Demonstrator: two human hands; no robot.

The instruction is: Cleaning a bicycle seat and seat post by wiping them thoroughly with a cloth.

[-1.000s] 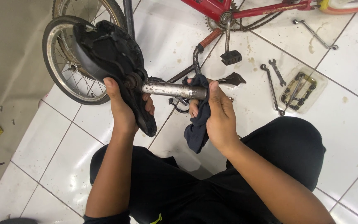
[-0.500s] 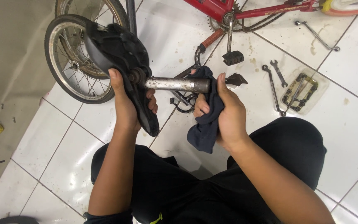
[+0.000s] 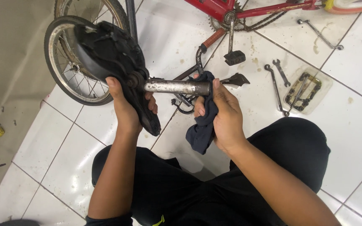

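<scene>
Fingers [image 3: 151,104] of the left hand [image 3: 126,106] are wrapped tight around the narrow part of a black saddle [image 3: 107,54], thumb on the near side and fingertips curling over the far edge, so the saddle is held up in the air with its underside toward the camera. From the saddle a dull metal post [image 3: 177,87] sticks out level to the right. The right hand [image 3: 225,117] is closed on a dark blue rag [image 3: 202,125], and the rag is folded around the free end of the post, with the thumb pressed along the top and the loose tail of cloth hanging below the palm. Both hands sit above the person's knees, which are in black trousers [image 3: 298,146], over a white tiled floor [image 3: 63,138]. Behind the saddle stands a small spoked wheel [image 3: 70,79] with a black tyre. Farther back lies a red bicycle frame [image 3: 218,7] with its chain and a black pedal [image 3: 234,57] hanging from the crank. To the right, on the tiles, lie two spanners [image 3: 276,86] and, just beside them, a clear packet [image 3: 304,90] with dark metal parts in it; another long tool [image 3: 319,34] lies farther up.
</scene>
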